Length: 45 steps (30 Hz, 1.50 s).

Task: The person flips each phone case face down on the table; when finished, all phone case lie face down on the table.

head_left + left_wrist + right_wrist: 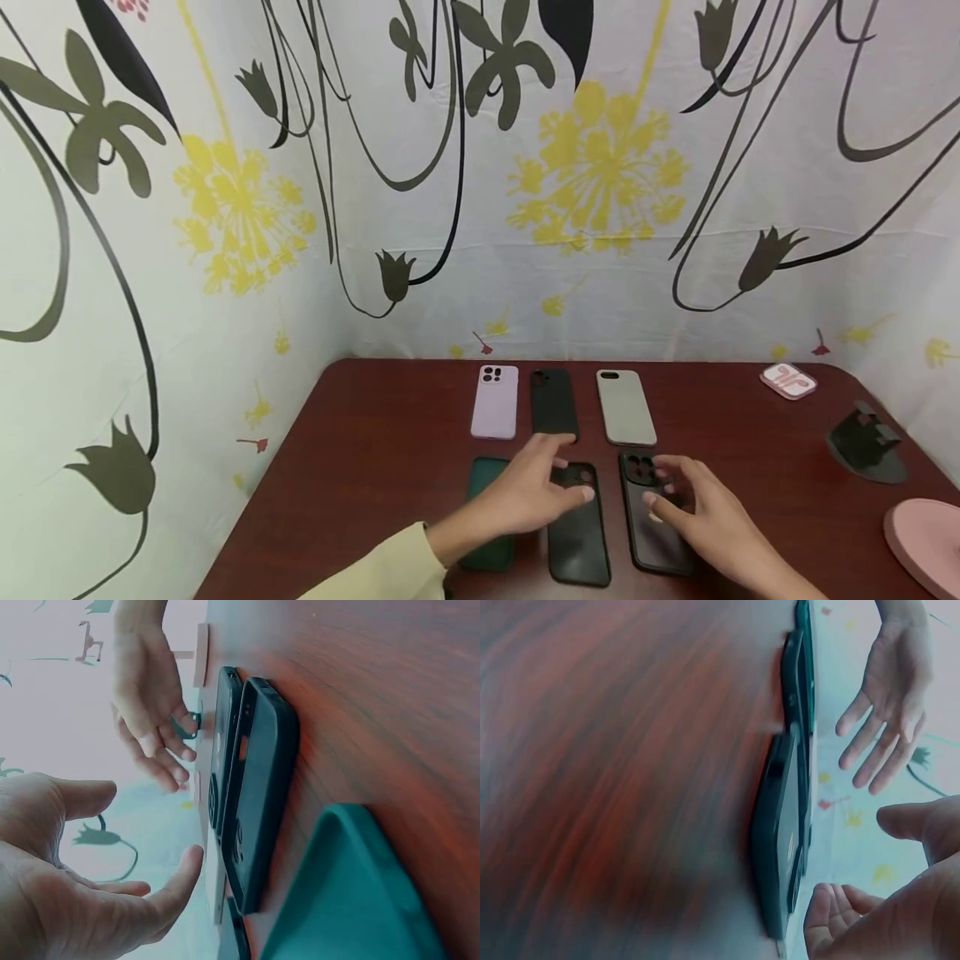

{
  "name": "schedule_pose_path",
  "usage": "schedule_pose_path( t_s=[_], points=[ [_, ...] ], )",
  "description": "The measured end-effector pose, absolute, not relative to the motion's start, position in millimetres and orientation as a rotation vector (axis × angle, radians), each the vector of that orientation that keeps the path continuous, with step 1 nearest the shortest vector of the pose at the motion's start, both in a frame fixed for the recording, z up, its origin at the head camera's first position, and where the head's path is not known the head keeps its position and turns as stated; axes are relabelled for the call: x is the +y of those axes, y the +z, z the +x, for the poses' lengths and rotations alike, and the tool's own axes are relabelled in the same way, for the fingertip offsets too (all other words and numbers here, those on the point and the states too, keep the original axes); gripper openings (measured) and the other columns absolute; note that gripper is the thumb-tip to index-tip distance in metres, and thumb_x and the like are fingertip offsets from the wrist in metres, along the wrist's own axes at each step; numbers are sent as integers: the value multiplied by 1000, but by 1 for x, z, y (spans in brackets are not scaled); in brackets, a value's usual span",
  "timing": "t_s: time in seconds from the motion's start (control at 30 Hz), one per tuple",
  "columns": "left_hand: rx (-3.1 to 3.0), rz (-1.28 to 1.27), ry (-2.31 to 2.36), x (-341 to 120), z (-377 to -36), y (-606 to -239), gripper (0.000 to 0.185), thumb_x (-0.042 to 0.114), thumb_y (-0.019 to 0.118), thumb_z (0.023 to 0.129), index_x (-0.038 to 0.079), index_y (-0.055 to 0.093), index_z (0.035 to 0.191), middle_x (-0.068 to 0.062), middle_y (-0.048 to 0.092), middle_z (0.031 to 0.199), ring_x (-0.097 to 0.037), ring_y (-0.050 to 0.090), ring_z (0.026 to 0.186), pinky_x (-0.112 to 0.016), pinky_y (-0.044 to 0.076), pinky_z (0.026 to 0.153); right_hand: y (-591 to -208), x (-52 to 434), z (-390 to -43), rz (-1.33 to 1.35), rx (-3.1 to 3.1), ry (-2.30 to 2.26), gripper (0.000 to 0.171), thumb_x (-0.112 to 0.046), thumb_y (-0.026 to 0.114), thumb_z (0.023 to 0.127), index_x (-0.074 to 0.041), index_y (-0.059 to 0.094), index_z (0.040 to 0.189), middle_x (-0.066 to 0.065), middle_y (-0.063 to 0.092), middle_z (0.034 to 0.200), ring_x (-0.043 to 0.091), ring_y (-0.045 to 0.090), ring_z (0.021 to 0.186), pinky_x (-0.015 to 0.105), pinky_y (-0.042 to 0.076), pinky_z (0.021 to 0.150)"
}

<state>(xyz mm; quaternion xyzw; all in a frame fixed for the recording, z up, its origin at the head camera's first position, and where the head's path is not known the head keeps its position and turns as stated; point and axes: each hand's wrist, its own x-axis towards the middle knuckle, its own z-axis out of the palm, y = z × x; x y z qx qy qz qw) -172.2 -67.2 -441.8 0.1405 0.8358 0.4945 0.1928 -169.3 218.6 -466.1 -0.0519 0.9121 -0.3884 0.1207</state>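
Note:
My left hand (525, 493) hovers above the front row of phone cases, fingers loosely extended and holding nothing. Below it lie a dark green case (491, 550) and a black case (579, 550), whose raised rim shows in the left wrist view. Over the front right black case (651, 537), with its large camera ring, hangs my right hand (708, 518), thumb and fingers spread apart around nothing. In the right wrist view a gap shows between that hand and the case. Behind stand in a row a lilac case (495, 412), a dark case (553, 406) and a pale grey case (628, 417), all lying flat.
The reddish-brown table (360, 467) meets patterned cloth walls (465, 208) behind and at the sides. Toward the right edge are a white square item with red marks (789, 381), a dark stand (866, 442) and a pink round object (930, 542).

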Motion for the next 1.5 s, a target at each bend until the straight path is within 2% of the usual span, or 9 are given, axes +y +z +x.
schedule_pose_path(
  t_s=[0.13, 0.3, 0.4, 0.47, 0.6, 0.7, 0.97, 1.17, 1.5],
  points=[
    [2326, 379, 1413, -83, -164, -448, 70, 42, 74, 100, 26, 42, 160, -10, 43, 159, -23, 66, 128, -27, 62, 88, -467, 204, -163, -155, 2537, -1264, 65, -39, 71, 102, -7, 47, 153, 16, 57, 146, 25, 62, 121, 39, 58, 88],
    [2251, 385, 1441, -96, -152, -451, 71, 34, 74, 101, 24, 39, 161, -10, 41, 162, -28, 56, 141, -25, 61, 96, -466, 194, -161, -179, 2289, -1391, 67, -35, 65, 106, -1, 41, 157, 29, 48, 156, 41, 61, 133, 51, 61, 95],
    [2164, 329, 1470, -100, -143, -451, 71, 30, 75, 100, 23, 40, 161, -9, 38, 165, -30, 54, 145, -31, 60, 102, -467, 192, -159, -209, 2145, -1420, 71, -35, 60, 109, 5, 32, 161, 37, 37, 161, 52, 53, 140, 55, 60, 97],
    [2111, 283, 1490, -101, -138, -450, 71, 29, 75, 100, 23, 39, 161, -10, 36, 168, -32, 52, 147, -38, 58, 107, -470, 191, -158, -227, 2073, -1424, 77, -36, 59, 109, 6, 25, 163, 39, 29, 164, 52, 50, 143, 54, 59, 102],
    [2041, 215, 1510, -101, -132, -452, 71, 30, 74, 101, 20, 37, 162, -12, 35, 170, -35, 52, 148, -53, 53, 112, -473, 188, -157, -256, 1952, -1451, 82, -36, 54, 112, 11, 12, 164, 43, 17, 166, 57, 41, 147, 56, 55, 109],
    [2007, 184, 1529, -100, -132, -454, 72, 31, 71, 102, 16, 35, 162, -13, 37, 169, -35, 54, 145, -58, 51, 113, -467, 184, -156, -239, 1922, -1464, 82, -37, 51, 112, 14, 12, 163, 46, 15, 165, 62, 35, 148, 59, 53, 110],
    [1927, 84, 1601, -96, -136, -457, 73, 31, 69, 103, 8, 34, 163, -16, 42, 165, -37, 51, 146, -58, 48, 116, -457, 170, -154, -61, 1902, -1452, 84, -45, 50, 111, 13, 17, 162, 43, 24, 164, 59, 36, 148, 61, 52, 108],
    [1876, 27, 1649, -91, -137, -453, 76, 32, 71, 102, 4, 33, 162, -18, 41, 164, -39, 52, 144, -55, 54, 111, -451, 160, -151, 19, 1850, -1521, 84, -43, 54, 110, 12, 16, 162, 43, 20, 165, 59, 34, 149, 59, 51, 112],
    [1844, 36, 1645, -90, -140, -450, 74, 30, 69, 104, 2, 32, 162, -23, 39, 164, -42, 51, 144, -55, 56, 108, -451, 170, -148, 12, 1708, -1648, 83, -40, 49, 113, 9, 7, 164, 43, 6, 166, 64, 19, 152, 62, 44, 119]
  ],
)
